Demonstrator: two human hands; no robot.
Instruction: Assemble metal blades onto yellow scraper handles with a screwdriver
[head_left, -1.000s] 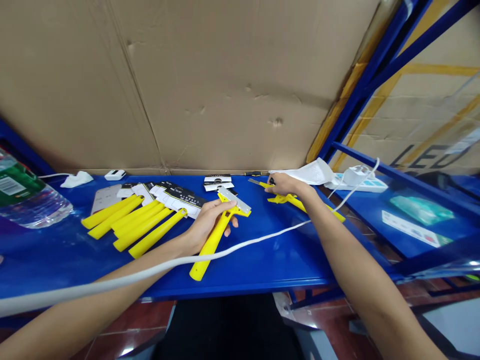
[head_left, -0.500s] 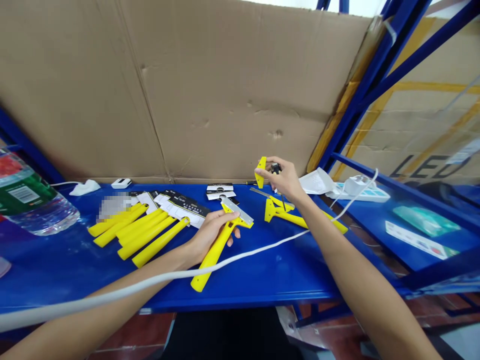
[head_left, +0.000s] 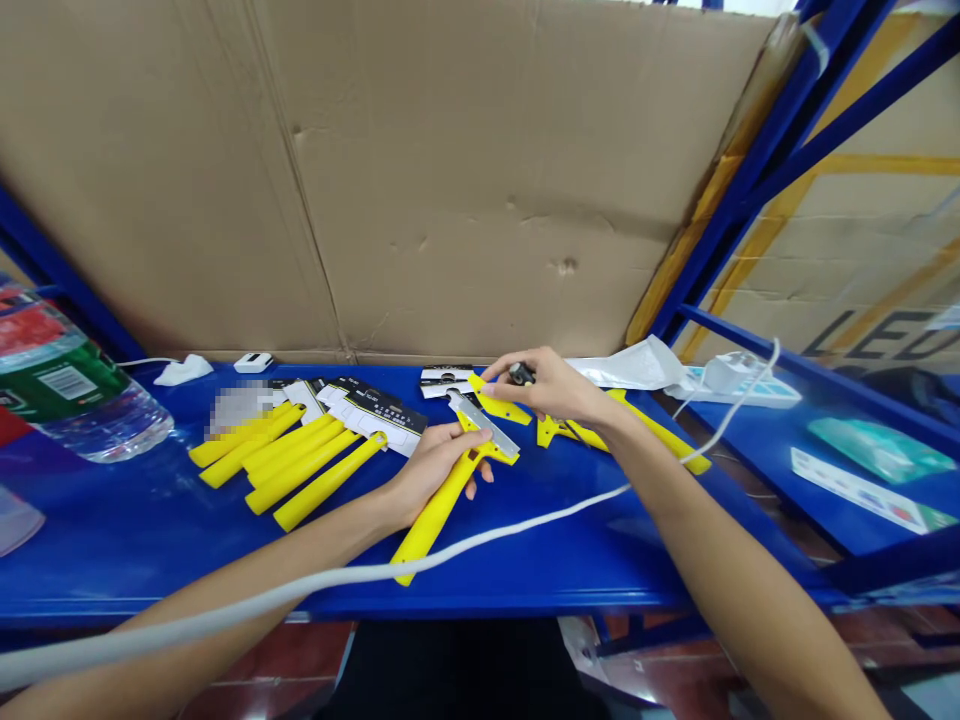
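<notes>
Left hand (head_left: 429,470) gripping scraper (head_left: 436,512), right hand (head_left: 562,385) pinching yellow piece (head_left: 504,407), lowered nearer, dark tool (head_left: 520,374) seemingly palmed

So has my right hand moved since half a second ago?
Yes. Judged against the white power strip, your right hand has moved left, toward the yellow scraper in your left hand.

We see our bare left hand (head_left: 429,470) and bare right hand (head_left: 562,385), with slim uncovered forearms (head_left: 720,545). Over our lap we wear plain matte black cloth (head_left: 457,670), its folds too dark to make out.
</notes>
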